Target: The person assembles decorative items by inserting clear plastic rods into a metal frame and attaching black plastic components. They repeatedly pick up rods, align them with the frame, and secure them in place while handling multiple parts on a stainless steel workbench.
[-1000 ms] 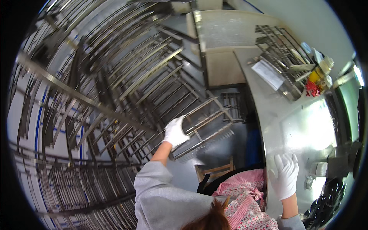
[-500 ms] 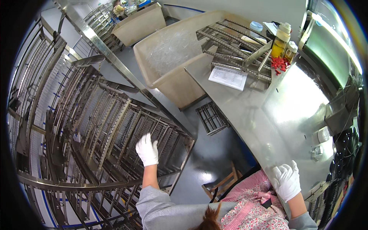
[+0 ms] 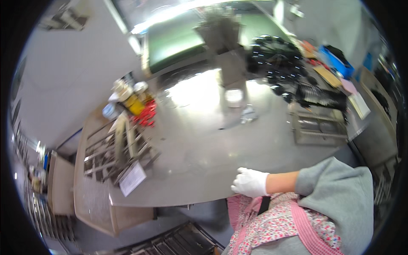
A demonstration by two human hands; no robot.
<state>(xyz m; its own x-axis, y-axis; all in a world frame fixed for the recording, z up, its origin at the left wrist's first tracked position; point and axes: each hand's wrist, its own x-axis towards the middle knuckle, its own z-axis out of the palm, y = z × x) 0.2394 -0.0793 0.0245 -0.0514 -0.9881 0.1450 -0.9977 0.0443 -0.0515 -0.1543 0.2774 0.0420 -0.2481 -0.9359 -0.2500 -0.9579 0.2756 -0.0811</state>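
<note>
My right hand, in a white glove, is at the near edge of the metal table, just in front of my pink floral apron. Its fingers are curled in, and nothing shows in them. My left hand is out of view. Closest ahead of the right hand on the tabletop are a small crumpled clear piece and a round white-topped item, both blurred.
Metal racks, a paper sheet, red pieces and a yellow-filled bottle stand at left. Right are a metal frame, shiny black parts and a blue bin. A beige tub sits below the table's left end.
My view has swung right, from the tall racks to the table. My left hand, open over the racks before, has left the picture. My right hand's fingers are more curled.
</note>
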